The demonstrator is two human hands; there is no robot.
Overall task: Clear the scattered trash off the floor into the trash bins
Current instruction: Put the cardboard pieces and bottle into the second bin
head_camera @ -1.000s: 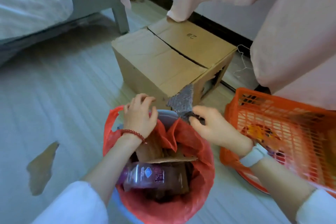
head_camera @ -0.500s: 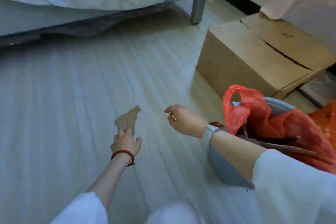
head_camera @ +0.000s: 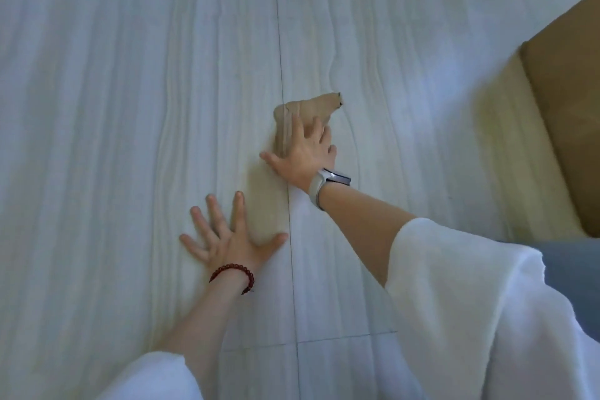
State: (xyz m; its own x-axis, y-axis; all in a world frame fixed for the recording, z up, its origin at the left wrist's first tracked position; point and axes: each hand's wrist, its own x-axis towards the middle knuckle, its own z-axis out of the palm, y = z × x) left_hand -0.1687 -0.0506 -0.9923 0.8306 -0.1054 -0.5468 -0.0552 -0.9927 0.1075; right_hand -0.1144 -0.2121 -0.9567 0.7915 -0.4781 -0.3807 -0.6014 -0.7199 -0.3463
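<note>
Currently: floor [head_camera: 130,107], cardboard scrap [head_camera: 311,105], both your hands down.
Scrap lies centre frame, long axis running up-right; your right hand [head_camera: 305,153] rests flat-fingered on it, nearer, grasping nothing; left hand [head_camera: 227,237] splayed on floor below.

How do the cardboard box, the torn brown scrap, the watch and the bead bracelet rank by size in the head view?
1. Cardboard box, though cut off by the frame
2. Brown scrap, partly under the right hand
3. Watch and bead bracelet: too alike to rank
</note>
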